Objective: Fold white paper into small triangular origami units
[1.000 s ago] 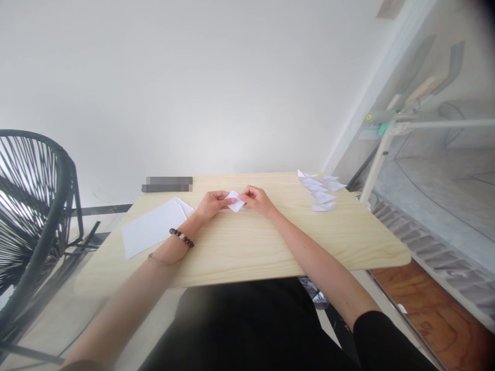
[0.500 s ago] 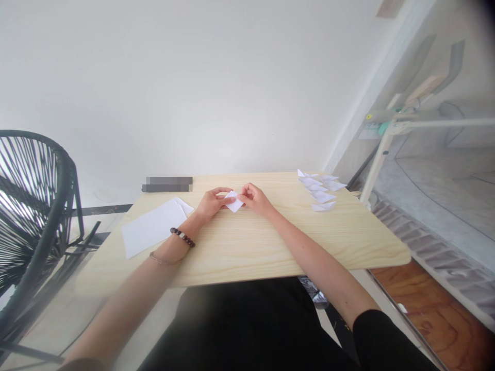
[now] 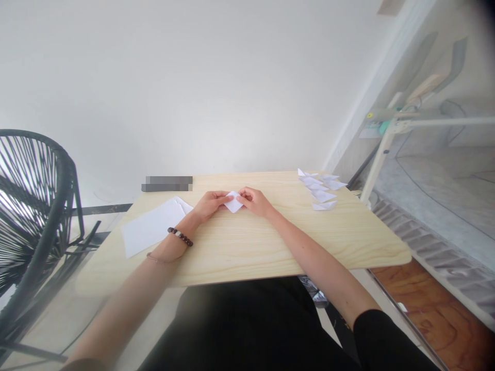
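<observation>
A small diamond-shaped piece of folded white paper (image 3: pixel 233 204) is held between my hands, over the middle of the table. My left hand (image 3: pixel 209 205) pinches its left corner, thumb on the near face. On the opposite corner, my right hand (image 3: pixel 255 201) is closed, with the thumb pressed on the paper and the other fingers curled behind it. The fingertips behind the paper are partly hidden. Several folded white paper boats (image 3: pixel 320 195) stand in a group at the table's right rear. Flat white paper sheets (image 3: pixel 150 229) lie to the left, beside my left wrist.
The light wooden table (image 3: pixel 247 252) stands against a white wall. A dark object (image 3: pixel 167 184), blurred out in the picture, is at its rear left. A black woven chair (image 3: pixel 34 206) is on the left, and a white metal frame (image 3: pixel 381 159) is on the right.
My left fingers have closed in along the paper's edge. My right hand has come slightly lower, its thumb shifting to the paper's right side, so more of the face shows.
</observation>
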`<action>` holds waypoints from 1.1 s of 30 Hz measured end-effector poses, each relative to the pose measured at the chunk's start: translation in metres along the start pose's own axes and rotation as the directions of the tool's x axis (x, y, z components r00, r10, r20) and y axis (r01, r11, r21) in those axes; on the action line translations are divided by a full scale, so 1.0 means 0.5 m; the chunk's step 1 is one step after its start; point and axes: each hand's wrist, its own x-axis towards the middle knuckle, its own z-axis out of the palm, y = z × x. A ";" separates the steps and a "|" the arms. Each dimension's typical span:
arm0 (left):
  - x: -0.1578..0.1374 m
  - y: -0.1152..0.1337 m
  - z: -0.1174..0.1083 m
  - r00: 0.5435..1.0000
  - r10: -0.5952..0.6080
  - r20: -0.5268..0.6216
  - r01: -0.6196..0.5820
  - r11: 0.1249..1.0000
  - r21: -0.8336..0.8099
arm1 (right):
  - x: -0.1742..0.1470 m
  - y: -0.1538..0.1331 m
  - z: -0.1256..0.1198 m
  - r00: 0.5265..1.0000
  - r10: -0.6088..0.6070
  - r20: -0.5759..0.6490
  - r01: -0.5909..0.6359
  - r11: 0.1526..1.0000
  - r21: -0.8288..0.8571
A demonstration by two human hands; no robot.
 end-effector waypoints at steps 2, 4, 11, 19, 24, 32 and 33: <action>-0.001 0.002 -0.001 1.000 -0.011 0.012 0.012 1.000 -0.013 | 0.001 0.002 0.000 1.000 0.007 -0.013 -0.007 1.000 0.011; -0.001 0.002 -0.002 1.000 -0.013 -0.002 0.013 1.000 -0.014 | 0.002 0.004 0.000 1.000 0.011 -0.020 -0.011 1.000 0.007; 0.004 -0.005 -0.005 0.998 0.014 -0.068 -0.013 1.000 0.017 | 0.005 0.004 0.002 0.997 0.056 -0.054 -0.059 0.997 -0.053; 0.005 -0.008 -0.002 0.999 0.034 -0.040 -0.034 0.999 0.018 | 0.001 -0.003 0.001 0.999 0.042 -0.033 -0.044 0.996 -0.074; 0.004 -0.007 -0.001 0.997 0.034 -0.069 -0.029 0.998 0.062 | 0.001 -0.003 0.000 0.997 -0.002 -0.072 -0.011 0.984 -0.177; 0.002 0.000 -0.005 0.996 0.012 -0.094 -0.008 0.999 0.042 | -0.004 -0.017 -0.007 0.997 -0.071 0.017 0.072 0.951 -0.302; 0.003 0.000 -0.005 0.996 0.011 -0.090 -0.008 0.999 0.041 | -0.004 -0.018 -0.007 0.997 -0.079 0.024 0.082 0.951 -0.298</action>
